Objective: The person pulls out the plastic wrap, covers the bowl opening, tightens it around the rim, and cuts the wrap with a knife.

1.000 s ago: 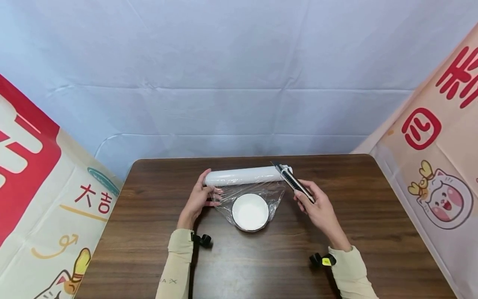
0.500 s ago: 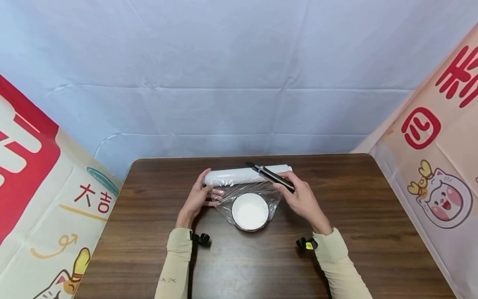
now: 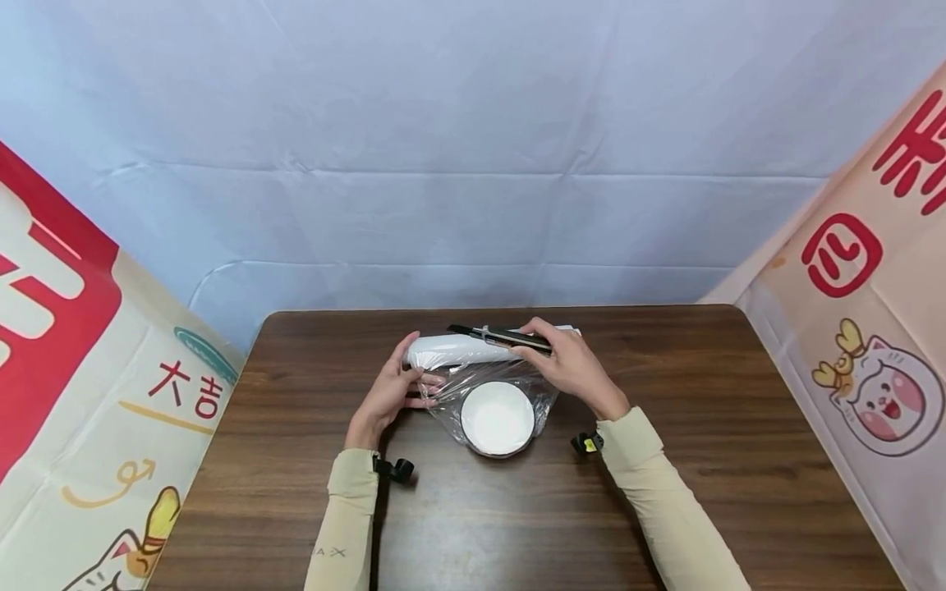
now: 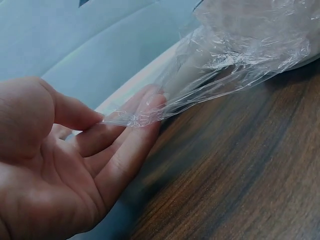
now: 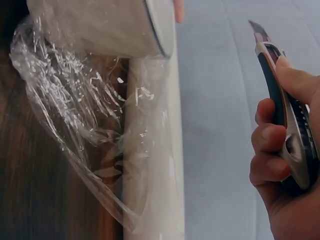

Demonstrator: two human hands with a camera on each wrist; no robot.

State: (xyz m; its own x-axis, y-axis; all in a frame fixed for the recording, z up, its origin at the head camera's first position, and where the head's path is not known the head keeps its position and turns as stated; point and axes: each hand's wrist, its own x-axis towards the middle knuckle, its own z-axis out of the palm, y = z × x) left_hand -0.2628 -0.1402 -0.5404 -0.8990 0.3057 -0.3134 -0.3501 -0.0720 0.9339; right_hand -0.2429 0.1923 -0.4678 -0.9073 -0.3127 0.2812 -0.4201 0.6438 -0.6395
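My left hand (image 3: 386, 396) pinches the edge of the clear cling film (image 4: 220, 82) between thumb and fingers, close to the left end of the white roll (image 3: 432, 351). From the roll the film stretches toward me, over and around a round white bowl (image 3: 498, 419) with a dark rim. My right hand (image 3: 580, 373) grips a utility knife (image 5: 295, 132) with a black and silver handle. Its blade is out and points left in the head view, above the roll. The right wrist view shows the knife apart from the film.
The dark wooden table (image 3: 473, 525) extends around the roll and bowl. Behind it hangs a pale cloth backdrop (image 3: 443, 205). Printed banners stand at the left (image 3: 59, 287) and right (image 3: 872, 345). A wrist camera (image 3: 401, 470) sits on each cuff.
My right hand has moved left and slightly away from me with the utility knife, from the roll's right end to above its middle. The left hand, roll and bowl have stayed nearly still.
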